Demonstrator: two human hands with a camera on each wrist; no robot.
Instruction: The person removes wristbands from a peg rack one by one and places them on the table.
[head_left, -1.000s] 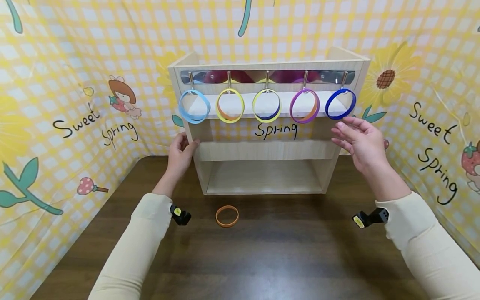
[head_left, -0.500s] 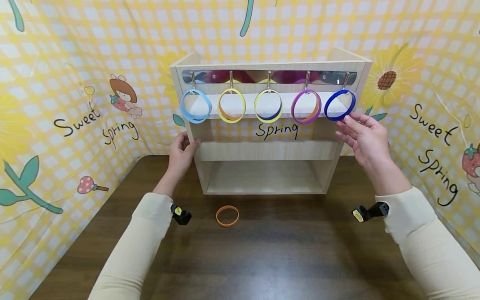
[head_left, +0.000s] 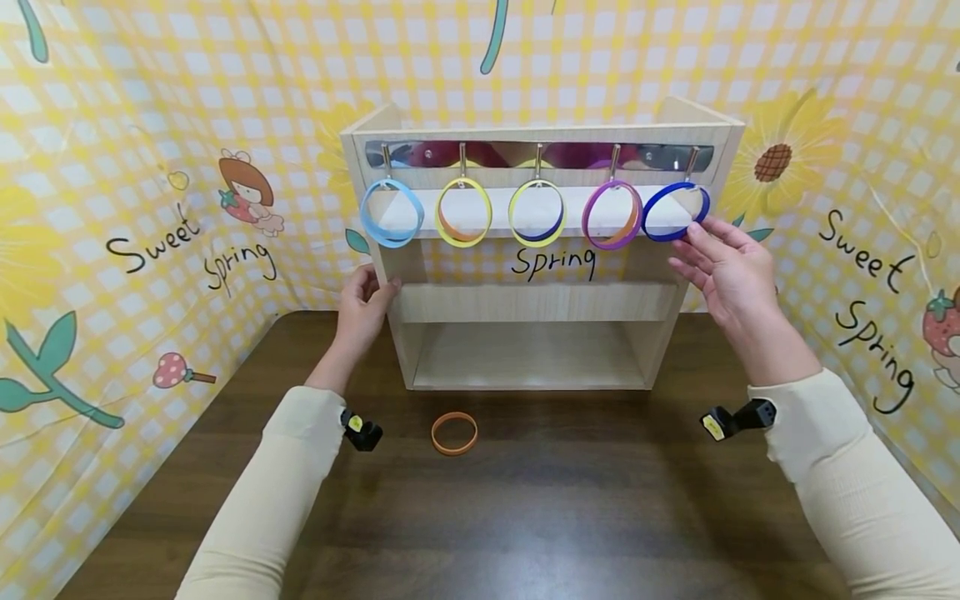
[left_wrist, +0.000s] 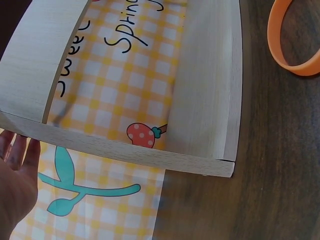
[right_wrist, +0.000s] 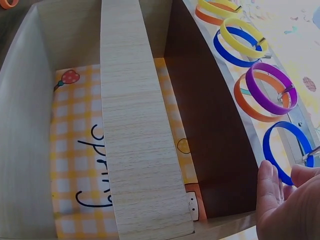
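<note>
From my station I saw the right hand point(head_left: 727, 275) pinching the dark blue wristband point(head_left: 666, 237) between thumb and fingers at its lower right edge. That band hung tilted from the hook point(head_left: 692, 158) nearest the right end of the metal strip point(head_left: 501, 155), along the upper front of the wooden rack point(head_left: 532, 302). The left hand point(head_left: 365, 307) was grasping the rack's left side panel, its thumb on the front edge and its fingers against the outer face.

From the strip's left end, I made out a light blue wristband point(head_left: 393, 242), a yellow wristband point(head_left: 465, 244) with an orange one behind it, another yellow wristband point(right_wrist: 242, 44) with a blue one behind, and a purple wristband point(right_wrist: 260, 97) in front of a second orange one. A loose orange wristband point(head_left: 453, 452) lay flat on the brown table point(head_left: 525, 500), in front of the rack's lower front edge and nearer its left corner. The rack stood toward the table's far edge, before a yellow gingham backdrop point(head_left: 285, 50) lettered "Sweet Spring".
</note>
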